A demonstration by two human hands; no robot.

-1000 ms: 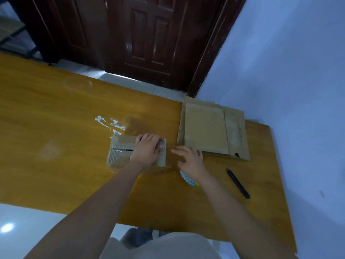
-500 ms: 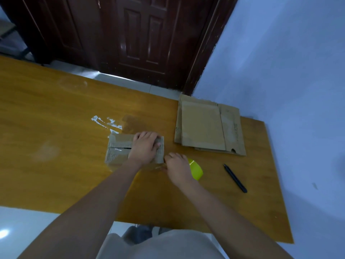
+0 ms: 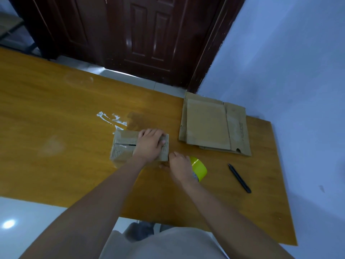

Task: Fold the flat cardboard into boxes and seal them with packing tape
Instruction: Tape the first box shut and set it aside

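Two hands busy mid-frame: left hand (image 3: 150, 144) flat, pressing box (image 3: 128, 145); right hand (image 3: 180, 166) gripping yellow tape roll (image 3: 199, 170). Light, stiff cardboard, probably slidey on desk (image 3: 56, 109); best pinned from above.

yellow tape roll (image 3: 200, 168), brown box (image 3: 123, 146), black pen (image 3: 239, 178)

A wooden table (image 3: 56, 101) is carrying a small taped box (image 3: 123, 146) near its middle, flat cardboard sheets (image 3: 211, 126) stacked at its far right corner, a yellow tape roll (image 3: 200, 170) beside the box, a black pen (image 3: 239, 178) toward the right edge, and white tape scraps (image 3: 110, 118).
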